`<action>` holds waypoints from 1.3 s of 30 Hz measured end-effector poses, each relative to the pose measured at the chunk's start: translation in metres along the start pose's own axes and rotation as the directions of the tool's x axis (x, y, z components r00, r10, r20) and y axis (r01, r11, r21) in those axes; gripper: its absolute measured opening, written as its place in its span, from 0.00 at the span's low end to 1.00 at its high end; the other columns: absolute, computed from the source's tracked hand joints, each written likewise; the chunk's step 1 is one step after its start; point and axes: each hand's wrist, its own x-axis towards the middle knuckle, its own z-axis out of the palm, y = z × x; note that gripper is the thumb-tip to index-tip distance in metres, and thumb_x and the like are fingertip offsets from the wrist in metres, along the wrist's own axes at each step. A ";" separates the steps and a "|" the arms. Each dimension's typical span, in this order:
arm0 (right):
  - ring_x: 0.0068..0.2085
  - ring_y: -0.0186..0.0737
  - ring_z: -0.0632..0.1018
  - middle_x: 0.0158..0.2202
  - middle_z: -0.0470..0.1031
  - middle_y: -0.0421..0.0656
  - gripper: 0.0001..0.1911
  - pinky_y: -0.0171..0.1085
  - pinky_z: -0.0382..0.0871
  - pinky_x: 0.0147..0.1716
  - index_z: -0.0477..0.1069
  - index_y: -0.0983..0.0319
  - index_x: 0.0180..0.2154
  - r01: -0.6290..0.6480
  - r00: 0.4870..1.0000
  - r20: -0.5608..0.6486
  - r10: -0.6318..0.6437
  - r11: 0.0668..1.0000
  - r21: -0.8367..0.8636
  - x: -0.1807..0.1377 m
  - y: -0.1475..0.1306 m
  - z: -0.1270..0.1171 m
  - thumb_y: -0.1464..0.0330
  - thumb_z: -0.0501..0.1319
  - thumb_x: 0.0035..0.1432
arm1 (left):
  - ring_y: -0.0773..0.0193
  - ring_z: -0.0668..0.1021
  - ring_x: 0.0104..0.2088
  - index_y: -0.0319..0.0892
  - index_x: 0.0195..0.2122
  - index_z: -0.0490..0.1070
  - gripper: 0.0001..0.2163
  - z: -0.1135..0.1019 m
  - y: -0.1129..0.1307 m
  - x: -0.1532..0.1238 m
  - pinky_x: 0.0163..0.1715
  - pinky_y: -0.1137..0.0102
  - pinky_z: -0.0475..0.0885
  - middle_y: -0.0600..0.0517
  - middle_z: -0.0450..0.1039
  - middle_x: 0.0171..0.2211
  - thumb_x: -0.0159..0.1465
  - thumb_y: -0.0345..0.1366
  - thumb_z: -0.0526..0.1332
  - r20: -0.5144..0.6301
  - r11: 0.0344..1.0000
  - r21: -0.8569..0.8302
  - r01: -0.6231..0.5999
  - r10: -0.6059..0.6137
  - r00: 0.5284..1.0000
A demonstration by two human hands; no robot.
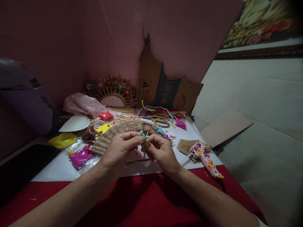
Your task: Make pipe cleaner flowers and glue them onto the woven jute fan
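My left hand (119, 149) and my right hand (162, 153) meet over the table, both pinching a small teal clay piece on a thin stick (143, 137). The fingers of each hand are closed round it. Just behind the hands lies a half-round woven twine fan (111, 134) with sticks poking from its rim. A tiny blue star shape (159, 129) lies on the fan's right end.
A patterned glue gun (207, 159) lies to the right on cardboard scraps. Bags of coloured clay, yellow (62, 140) and magenta (80, 156), sit left. Pipe cleaners (161, 113), a finished decorated fan (113, 91), a white paper plate (74, 123) and a cardboard box (163, 86) stand behind.
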 end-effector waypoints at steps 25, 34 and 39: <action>0.24 0.28 0.65 0.25 0.68 0.37 0.09 0.30 0.59 0.23 0.69 0.63 0.30 0.118 0.983 -0.116 -0.140 0.977 -0.179 0.002 -0.004 -0.009 0.63 0.64 0.50 | 0.69 0.71 0.24 0.39 0.25 0.71 0.09 -0.003 -0.001 0.002 0.29 0.68 0.72 0.55 0.68 0.21 0.47 0.35 0.69 0.032 0.993 0.030 0.114 -0.115 0.993; 0.26 0.31 0.70 0.28 0.70 0.39 0.08 0.30 0.61 0.23 0.69 0.61 0.33 0.155 0.977 -0.111 -0.179 0.968 -0.199 0.001 -0.004 -0.008 0.63 0.61 0.54 | 0.68 0.72 0.26 0.36 0.23 0.74 0.06 0.001 0.001 -0.001 0.28 0.73 0.68 0.51 0.72 0.24 0.50 0.34 0.66 0.048 0.997 0.050 0.054 -0.056 0.997; 0.31 0.34 0.72 0.30 0.70 0.41 0.08 0.33 0.64 0.28 0.70 0.61 0.33 0.168 0.975 -0.098 -0.199 0.952 -0.256 0.001 -0.004 -0.009 0.63 0.59 0.56 | 0.68 0.72 0.26 0.36 0.24 0.75 0.08 0.000 0.000 0.000 0.28 0.72 0.67 0.49 0.73 0.25 0.50 0.37 0.66 0.053 0.995 0.071 0.065 -0.069 0.996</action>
